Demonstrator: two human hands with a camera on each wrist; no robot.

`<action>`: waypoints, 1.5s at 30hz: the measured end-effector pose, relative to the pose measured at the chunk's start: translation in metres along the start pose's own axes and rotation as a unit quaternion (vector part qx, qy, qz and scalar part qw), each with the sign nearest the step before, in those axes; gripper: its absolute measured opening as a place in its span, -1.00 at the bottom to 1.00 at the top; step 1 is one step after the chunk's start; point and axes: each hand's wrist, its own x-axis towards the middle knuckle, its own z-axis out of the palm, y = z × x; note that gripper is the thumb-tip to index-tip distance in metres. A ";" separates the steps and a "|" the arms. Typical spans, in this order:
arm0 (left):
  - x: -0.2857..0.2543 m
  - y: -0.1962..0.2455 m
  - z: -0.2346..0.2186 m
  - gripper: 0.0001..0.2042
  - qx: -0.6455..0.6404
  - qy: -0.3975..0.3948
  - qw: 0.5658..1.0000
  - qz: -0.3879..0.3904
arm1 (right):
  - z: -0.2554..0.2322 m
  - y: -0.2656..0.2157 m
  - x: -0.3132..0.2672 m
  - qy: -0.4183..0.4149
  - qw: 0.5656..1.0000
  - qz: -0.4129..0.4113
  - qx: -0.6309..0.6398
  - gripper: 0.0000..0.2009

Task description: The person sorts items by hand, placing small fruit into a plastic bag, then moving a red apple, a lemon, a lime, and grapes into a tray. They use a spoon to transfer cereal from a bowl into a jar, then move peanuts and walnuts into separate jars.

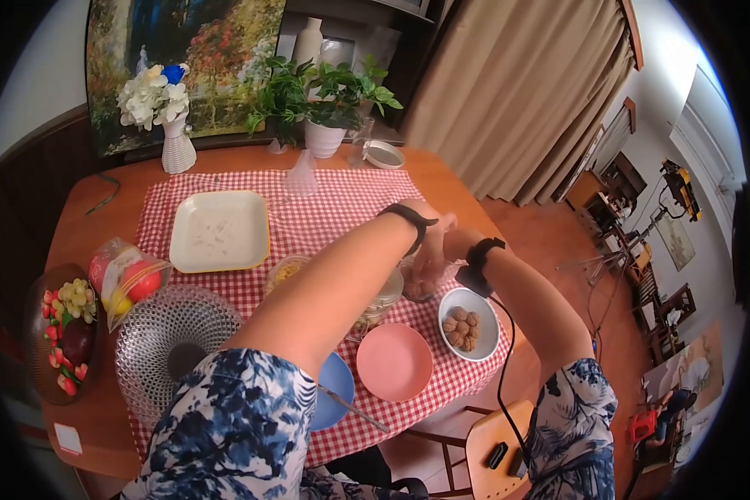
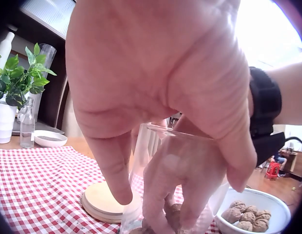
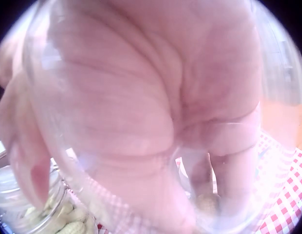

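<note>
We see the left hand (image 2: 160, 73) gripping the glass jar (image 2: 214, 200) from outside, the right hand (image 2: 185, 168), nearer, inside it above a walnut (image 2: 174, 214) low within, whether pinched we cannot tell

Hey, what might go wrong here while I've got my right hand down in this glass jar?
Your right hand is inside the glass jar, so pulling out quickly might tip it, even though your left hand grips it.
The black cable runs close past the white bowl of walnuts and could catch it.
The peanut jar is nearby and might get knocked.
</note>
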 end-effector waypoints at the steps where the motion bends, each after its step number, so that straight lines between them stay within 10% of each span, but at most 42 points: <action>1: -0.015 0.011 -0.007 0.14 -0.018 -0.030 0.999 -0.032 | 0.000 0.000 0.000 0.004 1.000 -0.005 -0.001 -0.62; 7: -0.003 0.002 -0.003 0.14 -0.016 -0.052 0.998 -0.021 | 0.001 0.000 0.000 0.024 1.000 -0.009 0.016 -0.60; 15: 0.023 -0.015 0.012 0.18 0.045 -0.007 0.999 0.003 | 0.002 0.000 -0.105 0.354 0.891 -0.068 0.275 -0.80; 20: 0.019 -0.008 0.008 0.16 0.070 -0.015 0.997 -0.022 | 0.065 0.012 -0.121 0.152 0.973 -0.016 0.171 -0.77; 30: -0.003 0.016 0.001 0.18 0.077 -0.040 0.994 -0.073 | 0.133 0.001 -0.089 0.200 0.967 0.004 0.160 -0.73; 37: -0.010 0.010 0.004 0.14 0.040 -0.018 0.997 -0.068 | 0.027 0.012 -0.126 0.370 0.878 -0.020 0.302 -0.79; 45: -0.011 0.008 0.005 0.13 0.098 0.021 0.994 -0.034 | -0.010 0.003 -0.043 0.118 0.975 -0.043 0.186 -0.71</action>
